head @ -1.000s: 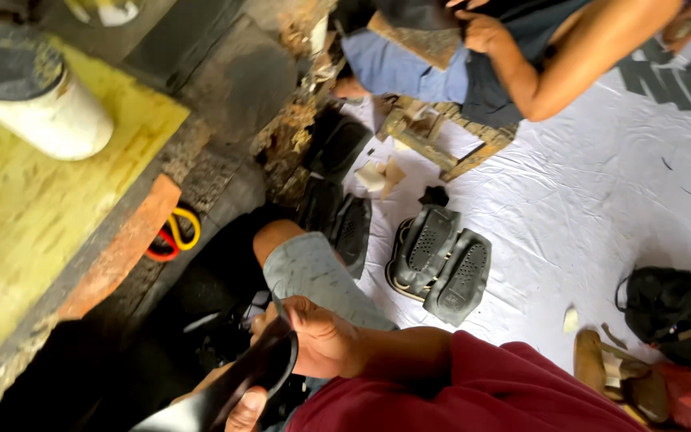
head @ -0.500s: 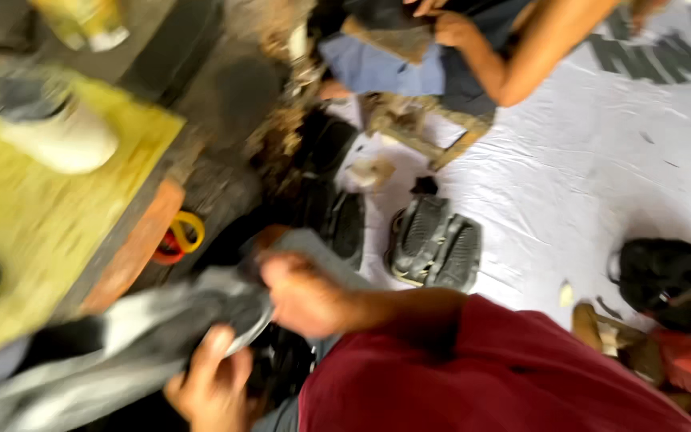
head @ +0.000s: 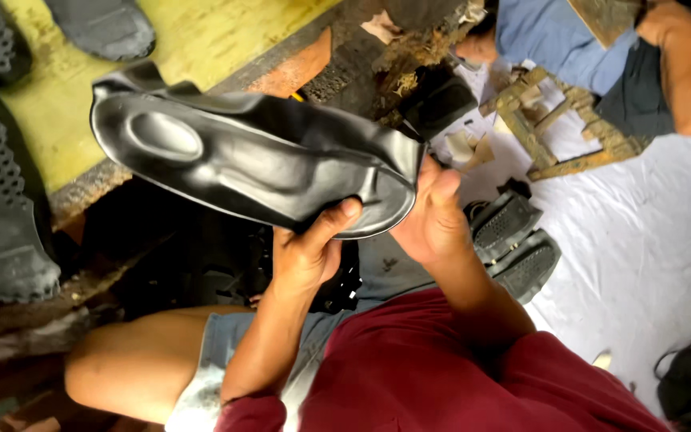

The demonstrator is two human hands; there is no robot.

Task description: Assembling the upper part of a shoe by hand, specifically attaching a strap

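Left hand (head: 307,254) grips the near edge of a glossy black moulded rubber sheet (head: 257,156), fingers curled over it; right hand (head: 435,220) pinches its right end, held above the yellow workbench's (head: 201,40) near edge and the person's lap

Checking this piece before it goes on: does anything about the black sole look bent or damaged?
Yes. The sole, held in both hands, is warped: its upper edge ripples and folds over. No tear shows.
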